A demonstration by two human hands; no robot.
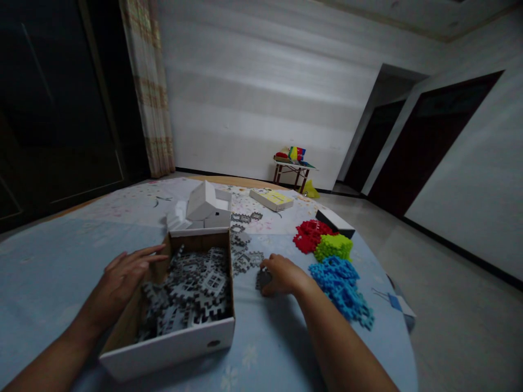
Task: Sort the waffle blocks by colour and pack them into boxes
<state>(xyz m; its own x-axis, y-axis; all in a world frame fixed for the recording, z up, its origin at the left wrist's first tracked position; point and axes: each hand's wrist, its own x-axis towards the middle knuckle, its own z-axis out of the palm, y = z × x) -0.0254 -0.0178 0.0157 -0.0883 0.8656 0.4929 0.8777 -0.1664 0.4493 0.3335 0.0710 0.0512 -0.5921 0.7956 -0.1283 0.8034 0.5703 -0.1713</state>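
My left hand (pixel 122 280) rests at the left rim of an open white cardboard box (pixel 171 351), its fingers stretched over the edge. Inside the box lies a heap of grey interlocking plastic pieces (pixel 192 288), some with window-like cutouts. To the right of the box, my right hand (pixel 281 275) is closed on a dark grey interlocking piece (pixel 265 279) at the tablecloth. Several loose grey pieces (pixel 241 261) lie flat between the box and that hand, in a line running toward the back.
Right of my right forearm lie piles of red pieces (pixel 310 235), lime green pieces (pixel 334 247) and blue pieces (pixel 341 286). Behind the box stands a white house-shaped carton (pixel 208 204). A yellow-and-white box (pixel 272 199) and a black-and-white box (pixel 335 222) lie farther back.
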